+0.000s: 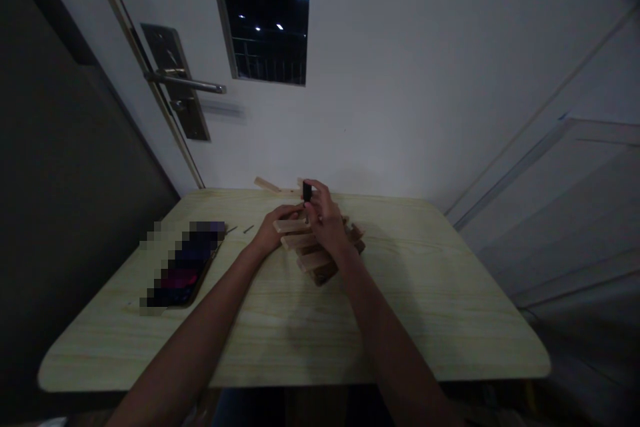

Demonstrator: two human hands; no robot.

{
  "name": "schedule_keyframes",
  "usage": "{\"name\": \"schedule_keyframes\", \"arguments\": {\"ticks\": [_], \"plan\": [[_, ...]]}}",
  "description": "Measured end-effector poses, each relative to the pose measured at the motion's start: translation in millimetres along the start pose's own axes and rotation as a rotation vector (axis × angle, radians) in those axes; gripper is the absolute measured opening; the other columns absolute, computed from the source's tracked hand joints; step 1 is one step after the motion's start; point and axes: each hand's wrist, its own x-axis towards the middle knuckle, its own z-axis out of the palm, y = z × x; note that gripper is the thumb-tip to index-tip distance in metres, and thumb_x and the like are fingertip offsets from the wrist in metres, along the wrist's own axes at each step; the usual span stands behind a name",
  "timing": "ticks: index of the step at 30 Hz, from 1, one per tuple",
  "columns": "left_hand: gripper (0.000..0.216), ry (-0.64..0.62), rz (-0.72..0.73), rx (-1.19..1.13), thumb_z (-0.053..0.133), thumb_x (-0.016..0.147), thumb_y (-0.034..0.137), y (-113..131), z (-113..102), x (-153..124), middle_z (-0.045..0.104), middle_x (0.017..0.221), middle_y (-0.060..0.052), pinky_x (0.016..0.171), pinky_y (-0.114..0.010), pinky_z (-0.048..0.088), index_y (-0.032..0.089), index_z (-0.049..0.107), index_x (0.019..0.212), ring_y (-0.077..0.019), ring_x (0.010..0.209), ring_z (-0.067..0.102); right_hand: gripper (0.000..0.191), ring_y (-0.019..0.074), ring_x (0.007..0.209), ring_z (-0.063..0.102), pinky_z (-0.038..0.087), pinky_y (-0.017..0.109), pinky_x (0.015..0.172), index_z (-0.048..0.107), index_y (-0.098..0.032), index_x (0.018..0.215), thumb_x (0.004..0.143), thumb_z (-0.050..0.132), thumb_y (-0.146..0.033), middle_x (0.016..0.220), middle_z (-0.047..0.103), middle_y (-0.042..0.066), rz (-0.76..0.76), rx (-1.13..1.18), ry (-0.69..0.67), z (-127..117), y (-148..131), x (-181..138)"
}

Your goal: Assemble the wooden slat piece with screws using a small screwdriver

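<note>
Slatted wooden piece (315, 260) sat on desk (450, 320), under and just nearer than hands; several slats looked already in place. Right hand (327, 217) pinched black-handled tool (307, 191) upright over its far end; left hand (273, 227) curled beside it, grip I couldn't tell. I judged fastening partway. Left of left hand, two loose screws (249, 229) looked unused. Beyond hands, pale strips (267, 184) probably remained for fitting; joined or loose, I couldn't tell.
</note>
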Motion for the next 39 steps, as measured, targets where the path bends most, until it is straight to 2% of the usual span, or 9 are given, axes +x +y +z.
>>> {"name": "schedule_keyframes", "arguments": {"ticks": [3, 8, 12, 19, 23, 26, 33, 36, 39], "plan": [[0.035, 0.002, 0.006, 0.009, 0.058, 0.081, 0.038, -1.3, -0.2, -0.6, 0.073, 0.108, -0.013, 0.094, -0.04, 0.05, 0.015, 0.072, 0.103, -0.0242, 0.1, 0.067, 0.045, 0.0193, 0.092, 0.068, 0.059, 0.038, 0.088, 0.046, -0.028, 0.135, 0.091, 0.052, -0.024, 0.128, 0.062, 0.007, -0.001, 0.009, 0.015, 0.7, 0.9, -0.2], [0.036, -0.01, 0.018, 0.033, 0.058, 0.082, 0.037, -4.6, -0.5, -1.1, 0.073, 0.109, -0.013, 0.094, -0.039, 0.051, 0.015, 0.072, 0.107, -0.0241, 0.101, 0.068, 0.046, 0.0208, 0.114, 0.062, 0.053, 0.039, 0.1, 0.044, -0.025, 0.139, 0.093, 0.047, -0.022, 0.139, 0.057, 0.009, -0.074, -0.022, 0.002, -1.5, -2.9, 0.7], [0.036, -0.005, 0.029, 0.025, 0.057, 0.083, 0.039, -4.7, -0.4, -0.8, 0.073, 0.111, -0.012, 0.095, -0.039, 0.051, 0.016, 0.072, 0.108, -0.0242, 0.103, 0.067, 0.045, 0.0193, 0.11, 0.065, 0.052, 0.038, 0.101, 0.046, -0.025, 0.138, 0.093, 0.043, -0.019, 0.135, 0.06, 0.008, -0.083, -0.015, -0.008, -2.9, -3.2, 1.4], [0.036, 0.013, 0.002, 0.024, 0.059, 0.081, 0.041, -6.2, 1.2, -0.6, 0.073, 0.109, -0.011, 0.095, -0.042, 0.05, 0.017, 0.073, 0.105, -0.025, 0.101, 0.067, 0.043, 0.0226, 0.121, 0.059, 0.051, 0.043, 0.104, 0.05, -0.03, 0.134, 0.092, 0.051, -0.026, 0.132, 0.062, 0.006, -0.061, -0.039, 0.023, -0.6, 0.2, 1.2], [0.039, -0.004, 0.016, -0.014, 0.06, 0.08, 0.042, -6.6, 2.1, -1.1, 0.073, 0.113, -0.01, 0.096, -0.041, 0.05, 0.018, 0.072, 0.108, -0.0255, 0.103, 0.067, 0.046, 0.0208, 0.128, 0.055, 0.047, 0.043, 0.109, 0.045, -0.029, 0.141, 0.095, 0.042, -0.026, 0.137, 0.059, 0.006, -0.09, -0.035, 0.003, -2.5, -1.7, 1.4], [0.042, -0.011, 0.035, -0.024, 0.06, 0.081, 0.041, -5.7, 1.6, -1.7, 0.071, 0.116, -0.011, 0.097, -0.041, 0.05, 0.017, 0.071, 0.113, -0.0261, 0.105, 0.067, 0.045, 0.0207, 0.127, 0.056, 0.048, 0.045, 0.108, 0.044, -0.03, 0.141, 0.097, 0.036, -0.025, 0.139, 0.057, 0.006, -0.103, -0.017, -0.01, -3.3, 0.0, 1.5], [0.037, 0.004, 0.005, 0.001, 0.061, 0.079, 0.039, -5.1, 1.2, -0.9, 0.073, 0.112, -0.012, 0.096, -0.042, 0.05, 0.017, 0.073, 0.106, -0.0256, 0.103, 0.067, 0.048, 0.0232, 0.118, 0.061, 0.053, 0.044, 0.101, 0.046, -0.034, 0.139, 0.092, 0.052, -0.028, 0.132, 0.061, 0.005, -0.069, -0.001, 0.023, -0.6, 2.8, 0.6], [0.036, 0.004, -0.007, -0.007, 0.059, 0.08, 0.038, -3.6, 1.6, -0.4, 0.073, 0.113, -0.012, 0.097, -0.042, 0.049, 0.017, 0.073, 0.106, -0.0252, 0.104, 0.067, 0.048, 0.0233, 0.126, 0.056, 0.051, 0.045, 0.105, 0.044, -0.032, 0.142, 0.094, 0.046, -0.025, 0.137, 0.058, 0.005, -0.073, -0.005, 0.015, -0.7, 1.2, -0.2], [0.036, -0.001, 0.012, -0.018, 0.058, 0.081, 0.037, -1.4, 1.6, -0.3, 0.072, 0.115, -0.011, 0.099, -0.042, 0.048, 0.017, 0.073, 0.106, -0.0252, 0.106, 0.066, 0.048, 0.0222, 0.125, 0.057, 0.051, 0.046, 0.105, 0.042, -0.032, 0.143, 0.096, 0.04, -0.023, 0.141, 0.055, 0.006, -0.056, 0.017, -0.023, -1.2, 1.9, -0.6]]}}
